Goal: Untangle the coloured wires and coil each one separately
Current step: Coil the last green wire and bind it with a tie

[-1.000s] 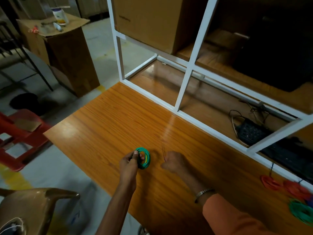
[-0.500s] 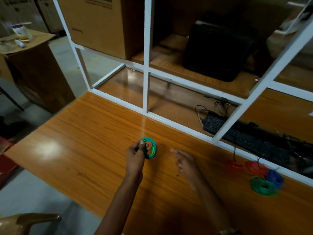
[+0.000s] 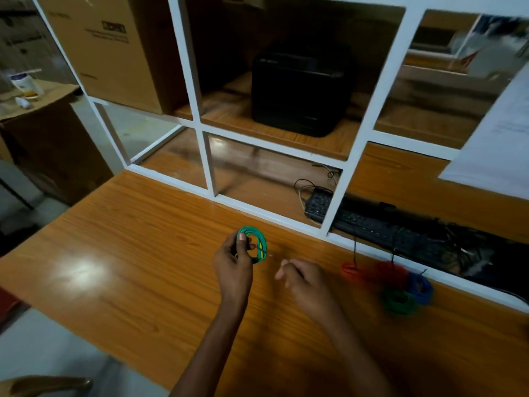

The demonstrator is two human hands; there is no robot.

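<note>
Left hand point(image 3: 234, 260) pinches the green-and-yellow wire coil point(image 3: 254, 244), ring held upright on edge, above the orange wooden table point(image 3: 120, 253). Right hand point(image 3: 303, 279), fingers loosely curled, grips nothing I can see; print on the brown cardboard box point(image 3: 106, 50) too blurred to read

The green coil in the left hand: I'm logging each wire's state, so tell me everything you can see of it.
The green coil is a small ring of several turns of thin green wire, plastic-coated by its look, with a yellow streak on its right side. The left hand holds it upright just above the table, thumb pressed on its left rim, fingers curled behind. The turns lie close and fairly neat. No loose end shows clearly. The right hand is beside it, not touching. It sits apart from the coils lying farther right.
</note>
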